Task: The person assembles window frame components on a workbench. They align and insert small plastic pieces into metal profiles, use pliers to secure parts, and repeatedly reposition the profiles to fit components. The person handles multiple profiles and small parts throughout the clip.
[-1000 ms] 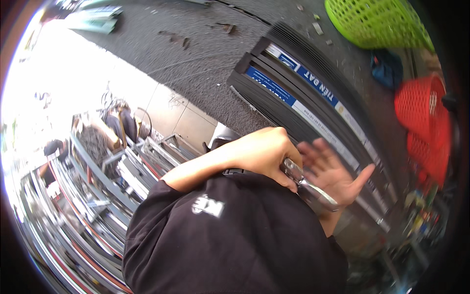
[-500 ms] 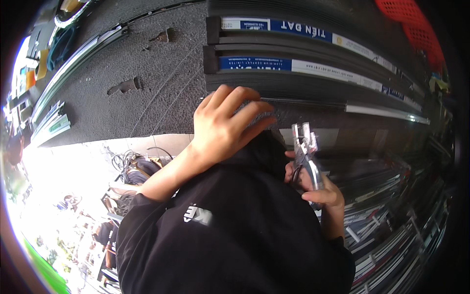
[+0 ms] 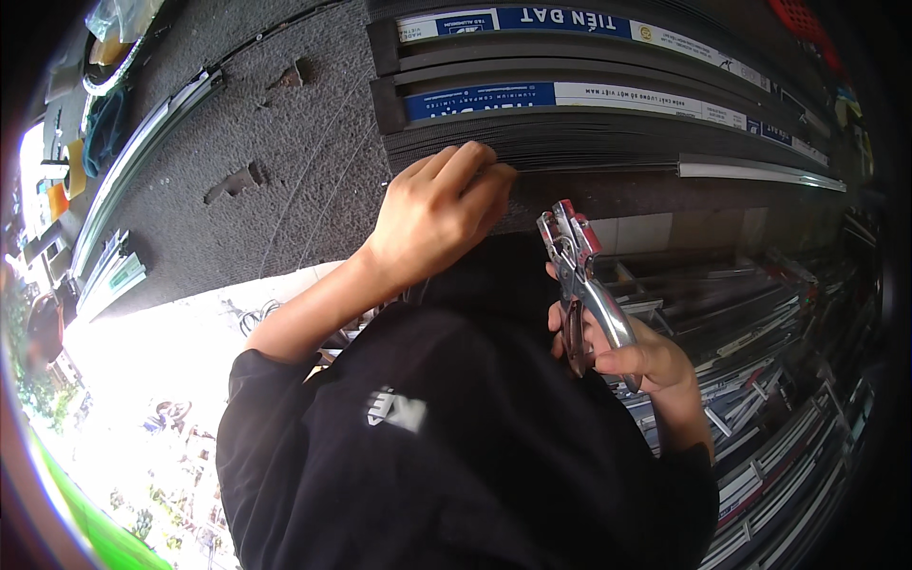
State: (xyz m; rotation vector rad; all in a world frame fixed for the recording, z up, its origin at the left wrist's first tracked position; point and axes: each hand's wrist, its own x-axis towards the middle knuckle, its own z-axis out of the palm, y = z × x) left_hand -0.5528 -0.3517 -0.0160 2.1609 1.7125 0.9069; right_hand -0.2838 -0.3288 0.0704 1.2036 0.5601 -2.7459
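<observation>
My left hand (image 3: 439,209) is at the near edge of a stack of thin black folds (image 3: 532,142), which looks like pleated mesh. Its fingers are curled together, and whatever is between them is hidden. In my right hand (image 3: 646,359) is a pair of metal punch pliers (image 3: 594,294) with red on the jaws. The fingers wrap its handles, and the jaws point up and away from me, just short of the stack. Dark frame bars (image 3: 446,65) with blue-and-white printed strips lie along the far side of the folds.
Dark grey carpet (image 3: 313,142) with torn patches covers the surface at left, crossed by thin cords. Long metal profiles (image 3: 142,171) lie at far left. A pale bar (image 3: 760,173) extends right of the folds. Many profiles (image 3: 760,475) are stacked at lower right. A red basket (image 3: 807,28) sits far right.
My left hand's fingers have drawn in from spread to curled, at the edge of the folds. The punch pliers have shifted slightly up and left. The view has shifted a little.
</observation>
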